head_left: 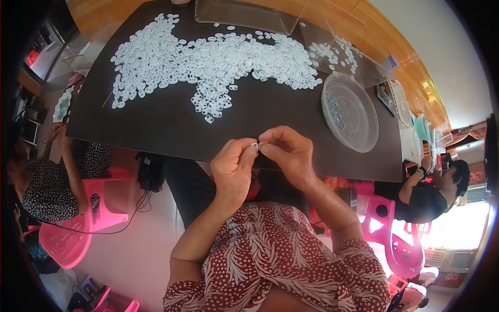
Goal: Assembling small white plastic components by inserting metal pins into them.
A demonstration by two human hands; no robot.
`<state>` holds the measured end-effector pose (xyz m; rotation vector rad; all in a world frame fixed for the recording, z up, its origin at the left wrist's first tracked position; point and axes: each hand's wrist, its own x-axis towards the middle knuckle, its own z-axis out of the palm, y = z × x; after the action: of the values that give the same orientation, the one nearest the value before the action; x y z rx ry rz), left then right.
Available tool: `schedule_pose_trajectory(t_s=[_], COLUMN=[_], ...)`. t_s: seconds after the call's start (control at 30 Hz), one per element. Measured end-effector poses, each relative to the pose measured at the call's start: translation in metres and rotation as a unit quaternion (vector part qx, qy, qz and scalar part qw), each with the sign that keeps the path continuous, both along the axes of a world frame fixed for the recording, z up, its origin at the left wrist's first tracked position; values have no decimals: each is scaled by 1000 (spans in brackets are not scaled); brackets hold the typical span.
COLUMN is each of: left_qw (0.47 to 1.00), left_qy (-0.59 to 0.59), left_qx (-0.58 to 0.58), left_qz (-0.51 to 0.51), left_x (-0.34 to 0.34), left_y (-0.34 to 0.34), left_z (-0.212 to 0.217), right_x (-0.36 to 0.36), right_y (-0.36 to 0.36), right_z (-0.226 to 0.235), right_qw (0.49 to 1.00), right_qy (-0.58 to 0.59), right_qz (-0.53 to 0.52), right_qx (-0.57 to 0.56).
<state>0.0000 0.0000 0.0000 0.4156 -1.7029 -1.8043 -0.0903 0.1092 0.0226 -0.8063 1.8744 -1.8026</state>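
Note:
Just over the table's front edge, my two hands meet at the fingertips. My left hand [232, 169] pinches a small white plastic piece [254, 146] between thumb and forefinger. Against its right side, my right hand [292, 158] is closed in a pinch too; whatever is between those fingertips is too small to make out. Beyond my hands spreads a large heap of white oval plastic pieces [223, 60] with holes in them. A smaller cluster [212, 99] of them reaches toward me. On the right, a round clear plastic tub [359, 118] holds small grey metal parts [334, 110].
A clear rectangular bin [249, 18] stands at the table's far edge, with scattered white pieces [332, 54] to its right. One person [49, 182] sits at the left near a pink chair [106, 200], another [431, 190] at the right. The dark table [156, 122] ends before my lap.

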Motion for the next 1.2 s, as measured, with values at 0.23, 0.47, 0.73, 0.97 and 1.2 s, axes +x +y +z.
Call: schedule_pose_trajectory(t_s=[0.23,0.47,0.73,0.97,1.2], left_qw=[1000,1000,998,998,998], left_qy=[6,6,1,-1,2], left_qx=[13,22,58,58,68], left_qz=[7,9,3,-1,6], left_x=[-2,-2,0,-1,-1], left_y=[0,1,-1,-2,-1], left_z=[-3,-2,-7,-8,-8], right_x=[0,2,-1,1,3], right_y=[-2,-4,-3,-4,-7], right_z=[-1,-2,-2,-3,-10], right_qw=[1000,998,1000,998,994], right_qy=[17,55,5,28,91], right_qz=[-3,11,5,-9,-24], right_qx=[4,38,16,55,55])
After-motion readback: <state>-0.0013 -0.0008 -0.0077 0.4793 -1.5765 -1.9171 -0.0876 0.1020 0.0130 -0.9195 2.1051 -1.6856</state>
